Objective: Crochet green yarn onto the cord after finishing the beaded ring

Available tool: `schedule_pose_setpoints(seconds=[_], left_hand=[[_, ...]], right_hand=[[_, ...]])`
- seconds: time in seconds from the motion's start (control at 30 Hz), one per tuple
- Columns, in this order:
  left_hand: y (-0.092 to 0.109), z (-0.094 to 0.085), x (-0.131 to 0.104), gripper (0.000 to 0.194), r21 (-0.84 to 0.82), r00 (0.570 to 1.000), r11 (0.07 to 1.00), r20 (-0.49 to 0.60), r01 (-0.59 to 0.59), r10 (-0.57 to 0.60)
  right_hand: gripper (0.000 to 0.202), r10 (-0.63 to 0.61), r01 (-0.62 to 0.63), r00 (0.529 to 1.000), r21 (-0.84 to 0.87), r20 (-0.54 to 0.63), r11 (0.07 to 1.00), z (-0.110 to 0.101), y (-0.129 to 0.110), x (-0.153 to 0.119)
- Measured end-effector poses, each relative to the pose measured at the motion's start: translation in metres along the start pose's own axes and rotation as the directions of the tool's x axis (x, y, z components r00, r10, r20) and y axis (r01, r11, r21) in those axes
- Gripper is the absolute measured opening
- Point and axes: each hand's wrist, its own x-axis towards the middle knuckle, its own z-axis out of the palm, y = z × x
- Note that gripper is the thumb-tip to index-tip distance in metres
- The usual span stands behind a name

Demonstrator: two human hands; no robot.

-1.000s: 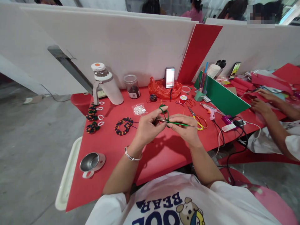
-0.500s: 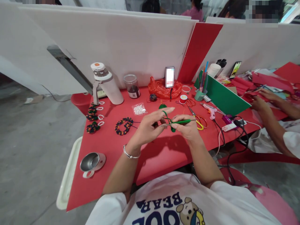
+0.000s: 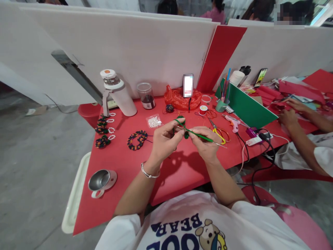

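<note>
Above the red table, my right hand (image 3: 206,143) is closed around a crochet hook (image 3: 203,136) with a green grip. Its thin metal shaft points out to the lower right. Close to it, my left hand (image 3: 166,139) pinches green yarn (image 3: 179,121), which loops over the raised index finger. A small green crocheted piece (image 3: 186,134) sits between the two hands at the hook's tip; fingers hide part of it. Left of my hands lies a dark multicoloured crocheted ring (image 3: 137,140). Behind them is a bag of white beads (image 3: 154,121).
Scissors (image 3: 218,134), a pink glue gun (image 3: 233,123) and a power strip (image 3: 256,139) lie to the right. A metal cup (image 3: 104,180) stands front left, a flask (image 3: 121,97) at back left. Beyond a green divider (image 3: 244,107), another person's hands (image 3: 288,116) work.
Both hands have shifted slightly, the left one turning. The hook has tilted, its rear end now lower right, and the yarn loop sits differently on my left index finger.
</note>
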Motion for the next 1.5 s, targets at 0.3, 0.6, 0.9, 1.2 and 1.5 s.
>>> schedule_pose_setpoints(seconds=[0.3,0.6,0.9,1.2,1.5], left_hand=[[-0.004,-0.005,0.002,0.062,-0.064,0.994,0.997,0.11,0.035,-0.028],[0.003,-0.01,0.0,0.072,0.021,0.99,0.997,0.116,0.077,-0.079],[-0.004,-0.007,0.007,0.072,-0.156,0.978,0.968,0.103,0.198,-0.183],[-0.011,-0.007,0.009,0.084,-0.214,0.958,0.941,0.176,0.262,-0.227],[-0.01,-0.004,0.006,0.071,-0.162,0.978,0.968,0.107,0.193,-0.177]], right_hand=[[0.003,-0.078,0.067,0.992,-0.112,-0.098,0.991,0.008,0.01,-0.008],[0.014,-0.127,0.123,0.984,0.04,0.124,0.992,-0.002,0.011,0.002],[0.017,-0.124,0.121,0.992,0.113,0.02,0.986,0.008,0.004,0.002],[0.006,0.079,-0.076,0.992,0.039,-0.097,0.996,0.011,0.008,-0.006],[0.007,0.12,-0.121,0.965,0.008,-0.233,0.993,0.014,0.002,-0.005]])
